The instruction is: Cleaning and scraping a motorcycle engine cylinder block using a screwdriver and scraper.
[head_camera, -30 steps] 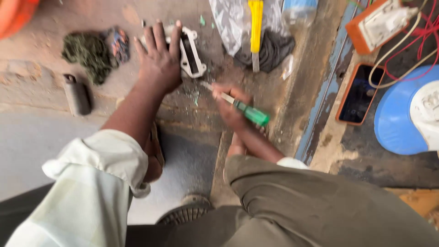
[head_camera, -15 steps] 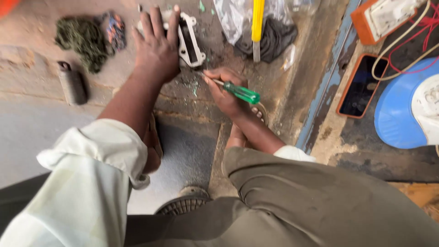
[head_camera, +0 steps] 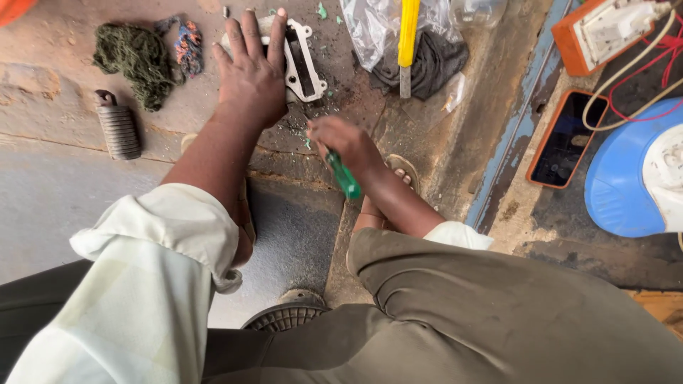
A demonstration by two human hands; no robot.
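My right hand (head_camera: 346,144), near the middle of the frame, has its fingers curled tight around a green-handled screwdriver (head_camera: 343,175); the handle sticks out below my fist toward the lower centre, and the tip is hidden under my knuckles. My left hand (head_camera: 252,71), upper centre, lies flat with fingers spread apart, pressing down on a white metal cover plate (head_camera: 304,62) with a rectangular opening, which rests on the dirty concrete ledge (head_camera: 57,85). Small green flecks are scattered just beside the plate. To the upper left lie a dark green rag (head_camera: 135,57) and a ribbed black rubber footpeg (head_camera: 118,128). Right of the plate sit a clear plastic bag (head_camera: 370,28), a yellow-handled tool (head_camera: 408,35) and a dark cloth (head_camera: 434,64). At far right are a phone in an orange case (head_camera: 565,139) and a blue lid (head_camera: 619,185).
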